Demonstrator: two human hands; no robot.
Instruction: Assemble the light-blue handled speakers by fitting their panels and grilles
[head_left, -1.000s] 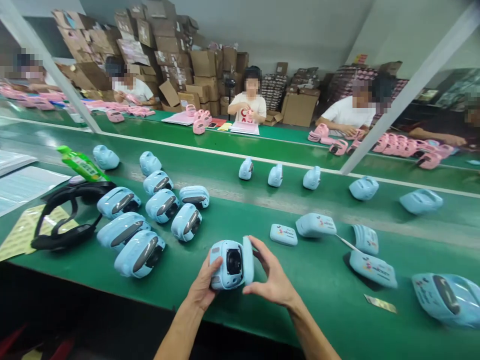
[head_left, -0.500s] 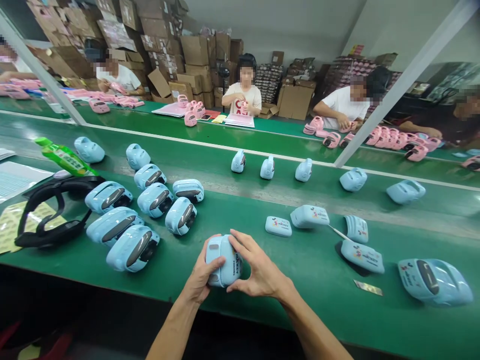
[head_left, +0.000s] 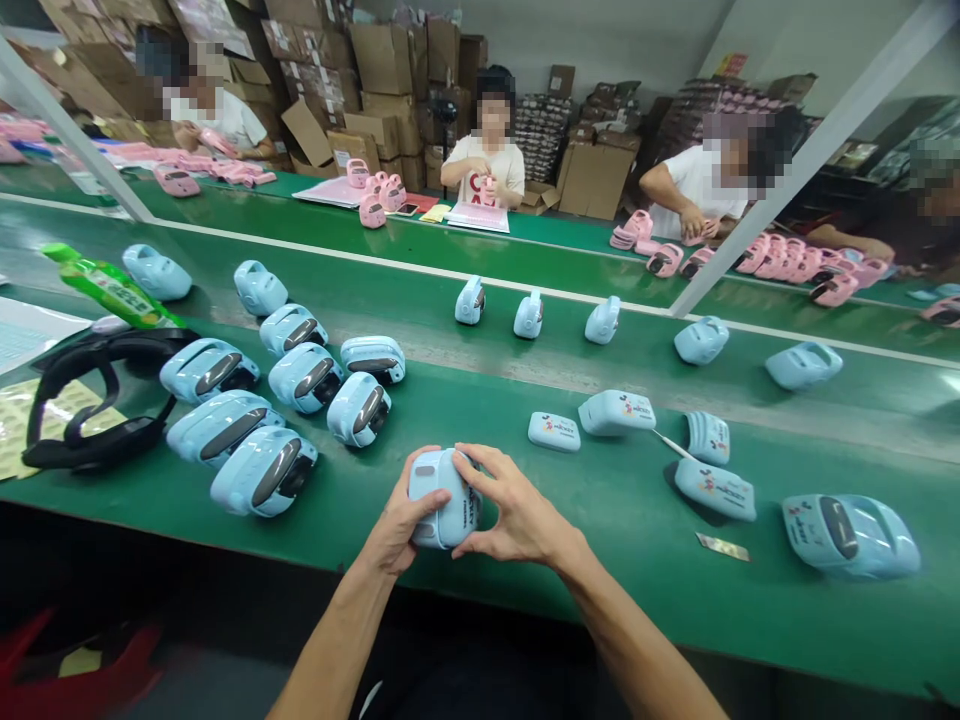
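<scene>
A light blue plastic casing (head_left: 454,505) with dark printed lettering is held between both hands above the near edge of the green table. My left hand (head_left: 399,518) grips its left side, thumb across the front. My right hand (head_left: 517,505) clasps the printed right side, fingers on top and thumb below. To the right lie loose printed blue parts: a small panel (head_left: 554,431), a deeper shell (head_left: 619,412), a curved piece (head_left: 708,438) and another panel (head_left: 715,489). A thin light rod (head_left: 673,443) lies between them.
Several assembled blue units (head_left: 264,470) stand left, near a black head strap (head_left: 97,400) and a green packet (head_left: 112,288). More blue units (head_left: 602,320) line the strip behind. A blue unit (head_left: 874,537) sits far right. Co-workers (head_left: 487,165) handle pink parts across the bench.
The view has tilted slightly, so the far side and table items appear higher. Both hands keep nearly the same grip on the casing.
</scene>
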